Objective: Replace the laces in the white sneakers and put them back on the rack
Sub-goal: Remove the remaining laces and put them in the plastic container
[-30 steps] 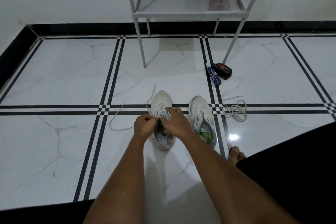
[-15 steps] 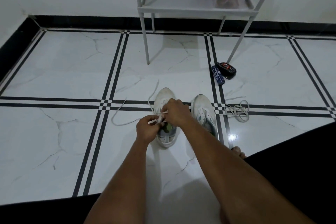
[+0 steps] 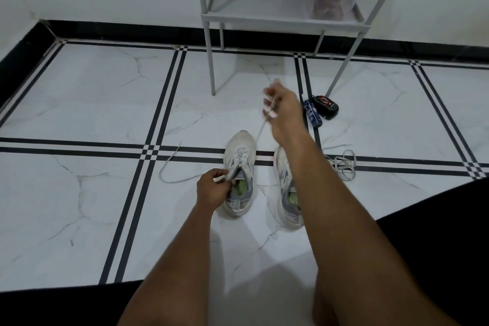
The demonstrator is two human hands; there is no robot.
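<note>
Left sneaker (image 3: 239, 167) toe points away — lengthwise.

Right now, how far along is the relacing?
Done: nothing finished; both sneakers sit on the floor. In hand: the left hand steadies the left sneaker while the right hand pulls its lace up. Left: the right sneaker, the loose lace, then the rack.

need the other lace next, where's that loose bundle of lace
In the head view the loose lace bundle lies on the floor right of the right sneaker, nearer the camera than the dark items by the rack leg.
</note>
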